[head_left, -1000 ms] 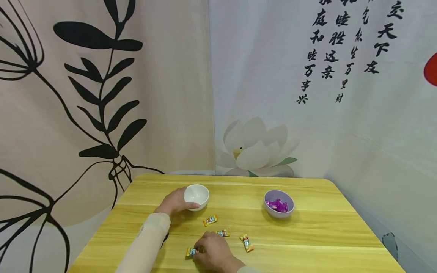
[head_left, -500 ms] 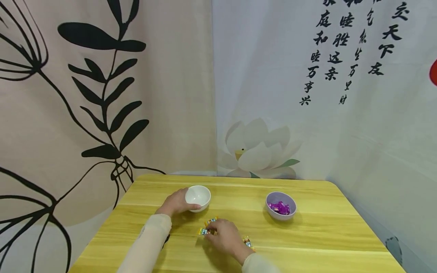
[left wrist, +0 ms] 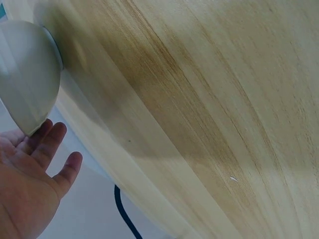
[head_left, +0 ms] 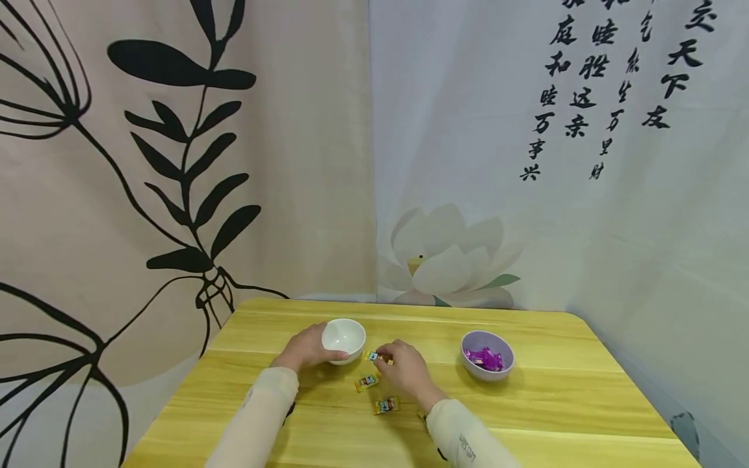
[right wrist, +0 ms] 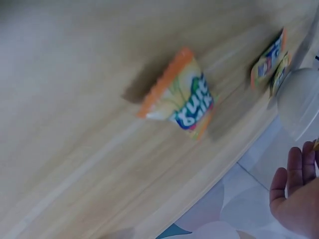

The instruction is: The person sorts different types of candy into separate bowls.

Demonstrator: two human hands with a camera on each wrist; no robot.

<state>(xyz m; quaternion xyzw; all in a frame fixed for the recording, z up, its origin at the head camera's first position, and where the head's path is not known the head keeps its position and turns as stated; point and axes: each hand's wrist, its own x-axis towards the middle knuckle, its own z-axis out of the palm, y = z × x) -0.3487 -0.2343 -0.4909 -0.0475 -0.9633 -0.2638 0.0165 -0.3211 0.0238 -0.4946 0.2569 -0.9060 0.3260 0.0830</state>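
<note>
My left hand (head_left: 310,347) grips the side of a white bowl (head_left: 344,338), thumb at its front rim. In the left wrist view, the fingertips of this hand (left wrist: 35,169) meet the edge of the bowl (left wrist: 30,69). My right hand (head_left: 406,369) pinches a yellow-wrapped candy (head_left: 372,356) just right of the bowl. Below it on the table lie two more wrapped candies, one candy (head_left: 367,383) nearer the bowl and another candy (head_left: 386,405) closer to me. The right sleeve mostly hides a further candy (head_left: 422,416). The right wrist view shows a candy (right wrist: 184,99) with an orange-edged wrapper.
A purple bowl (head_left: 509,365) holding purple-wrapped candies (head_left: 484,358) stands to the right on the wooden table (head_left: 562,403). Behind the table hangs a printed cloth (head_left: 316,162). A dark cable (left wrist: 124,211) hangs past the table edge.
My right hand took the front-left candy and moved it away from me, up to the right side of the white bowl. The left hand keeps its hold on the bowl. The head view shifted slightly.
</note>
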